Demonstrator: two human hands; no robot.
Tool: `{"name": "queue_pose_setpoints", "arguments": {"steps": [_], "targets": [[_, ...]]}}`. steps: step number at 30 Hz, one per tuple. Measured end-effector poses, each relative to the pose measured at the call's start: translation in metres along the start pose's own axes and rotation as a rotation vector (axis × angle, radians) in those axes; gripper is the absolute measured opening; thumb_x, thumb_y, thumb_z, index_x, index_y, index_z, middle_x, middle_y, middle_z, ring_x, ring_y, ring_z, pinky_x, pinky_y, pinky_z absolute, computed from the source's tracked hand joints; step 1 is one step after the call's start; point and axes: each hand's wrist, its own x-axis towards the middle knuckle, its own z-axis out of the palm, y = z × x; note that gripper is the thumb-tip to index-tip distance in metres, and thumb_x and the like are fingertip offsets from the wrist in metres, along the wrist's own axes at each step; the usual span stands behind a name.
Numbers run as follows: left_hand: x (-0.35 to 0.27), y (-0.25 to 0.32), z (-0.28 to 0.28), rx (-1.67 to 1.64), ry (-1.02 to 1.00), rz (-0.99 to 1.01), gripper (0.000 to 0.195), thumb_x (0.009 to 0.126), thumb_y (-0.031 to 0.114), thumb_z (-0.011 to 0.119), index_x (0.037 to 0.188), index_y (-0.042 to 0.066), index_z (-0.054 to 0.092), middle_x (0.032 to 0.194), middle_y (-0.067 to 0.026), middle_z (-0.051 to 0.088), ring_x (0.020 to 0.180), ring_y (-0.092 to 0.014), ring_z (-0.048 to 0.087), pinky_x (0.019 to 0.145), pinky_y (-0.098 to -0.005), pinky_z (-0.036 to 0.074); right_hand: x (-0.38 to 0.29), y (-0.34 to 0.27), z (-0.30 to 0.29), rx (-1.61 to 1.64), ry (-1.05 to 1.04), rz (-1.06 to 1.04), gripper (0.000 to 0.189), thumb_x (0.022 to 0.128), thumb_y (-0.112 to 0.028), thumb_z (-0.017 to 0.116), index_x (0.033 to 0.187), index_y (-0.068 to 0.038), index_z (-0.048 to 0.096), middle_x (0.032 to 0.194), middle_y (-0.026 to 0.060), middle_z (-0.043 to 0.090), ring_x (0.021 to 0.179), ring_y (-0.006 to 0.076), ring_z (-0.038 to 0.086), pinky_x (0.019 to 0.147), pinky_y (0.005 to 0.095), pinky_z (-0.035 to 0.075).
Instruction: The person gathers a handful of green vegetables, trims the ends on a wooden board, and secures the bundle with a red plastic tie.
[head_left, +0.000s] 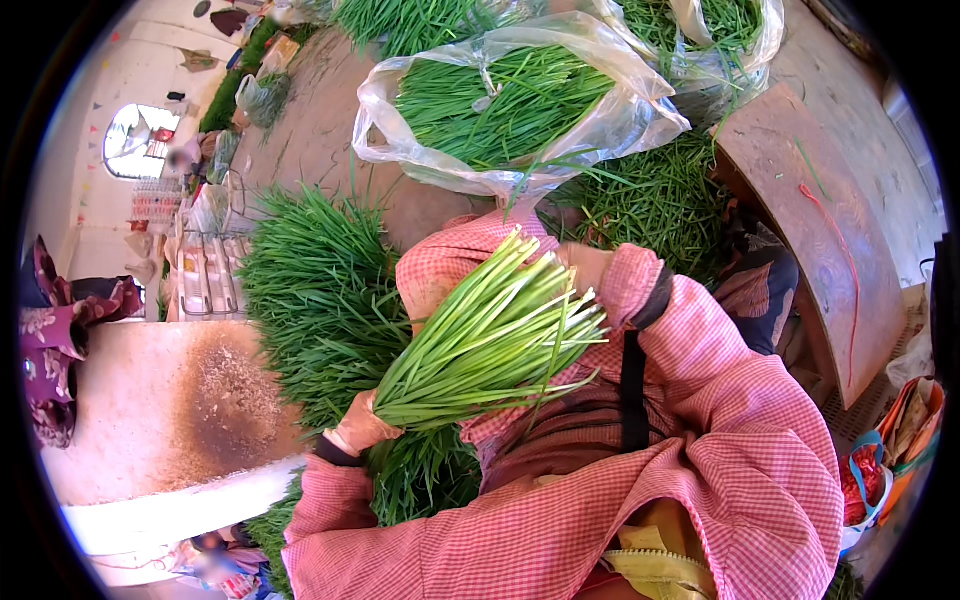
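A fanned bunch of Chinese chives (487, 337) lies across the lap of a person in a pink checked smock, its pale cut ends towards the upper right. My left hand (365, 426) is closed round the leafy lower-left part of the bunch. By the pale ends is my right hand (585, 266); its fingers are blurred and partly behind the stems, so its hold is unclear. A large pile of chives (315, 292) stands beside the left knee. Beyond the knees, an open clear plastic bag (637, 124) holds more chives.
Loose chive leaves (652, 210) cover the ground at the right knee. A wooden board (817, 225) with a red string (836, 232) lies at the right. More filled bags (757, 67) stand beyond. A stained pale slab (150, 405) is at the left, and other people sit farther off.
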Motion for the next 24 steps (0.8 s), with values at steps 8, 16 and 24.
{"name": "queue_pose_setpoints", "arguments": {"steps": [8, 16, 24], "targets": [[-0.020, 0.018, 0.007, -0.785, -0.329, -0.317, 0.036, 0.089, 0.011, 0.035, 0.121, -0.004, 0.037, 0.111, -0.0257, 0.049, 0.088, -0.037, 0.056, 0.074, -0.0443, 0.050, -0.022, -0.054, -0.061, -0.075, 0.826, -0.249, 0.014, 0.081, -0.009, 0.053, 0.088, -0.011, 0.065, 0.060, -0.0027, 0.054, 0.051, 0.0067, 0.046, 0.049, 0.0221, 0.040], [-0.027, -0.002, 0.080, -0.832, -0.405, -0.413, 0.033, 0.071, 0.006, 0.063, 0.101, 0.002, 0.050, 0.079, -0.0064, 0.052, 0.068, -0.018, 0.051, 0.060, -0.0269, 0.042, -0.127, -0.081, -0.103, 0.690, 1.218, 0.183, 0.026, 0.092, -0.027, 0.039, 0.093, -0.007, 0.057, 0.057, -0.0064, 0.034, 0.039, 0.0041, 0.023, 0.033, 0.0198, 0.018], [-0.025, -0.010, 0.081, -0.955, -0.438, -0.326, 0.035, 0.070, 0.006, 0.063, 0.103, 0.002, 0.050, 0.078, -0.0058, 0.051, 0.068, -0.018, 0.050, 0.063, -0.0292, 0.042, -0.117, -0.068, -0.060, -0.829, 0.999, 0.705, 0.052, 0.075, -0.018, 0.063, 0.120, -0.005, 0.043, 0.117, 0.0148, 0.049, 0.115, 0.0260, 0.041, 0.097, 0.0334, 0.032]]}}
